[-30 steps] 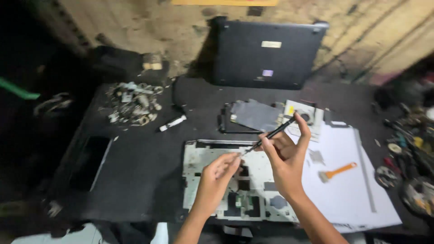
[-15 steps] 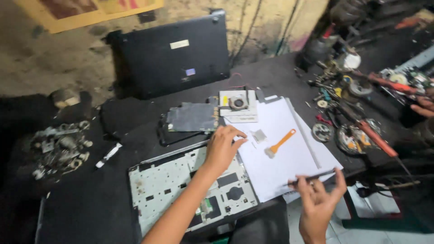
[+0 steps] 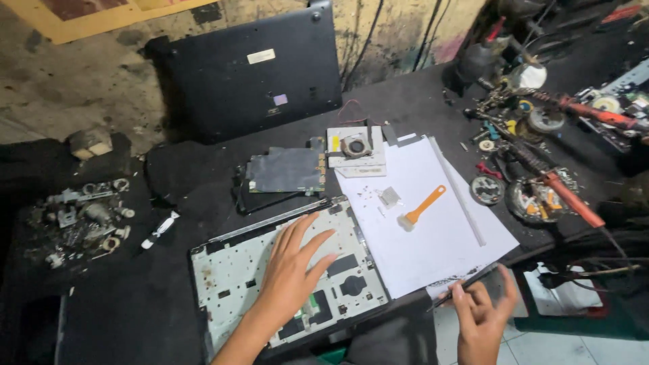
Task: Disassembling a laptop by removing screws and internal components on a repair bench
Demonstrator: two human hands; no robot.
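My left hand (image 3: 292, 267) lies flat, fingers spread, on the pale inner side of an opened laptop shell (image 3: 230, 270) on the black table. My right hand (image 3: 481, 312) is off the table's front right edge and pinches a thin black screwdriver (image 3: 466, 284) that points up to the right. White paper sheets (image 3: 439, 236) lie to the right of the shell, carrying an orange-handled brush (image 3: 420, 209) and a small metal part (image 3: 390, 197).
A black laptop bottom cover (image 3: 250, 74) leans against the back wall. A dark circuit board (image 3: 287, 170) and a fan unit (image 3: 355, 147) sit mid-table. Loose metal parts (image 3: 84, 220) lie at left, a white tube (image 3: 159, 230) nearby. Tools and soldering irons (image 3: 561, 182) crowd the right side.
The view swung right. My right hand left the laptop shell with the screwdriver and dropped past the table's front right edge. My left hand settled flat on the shell.
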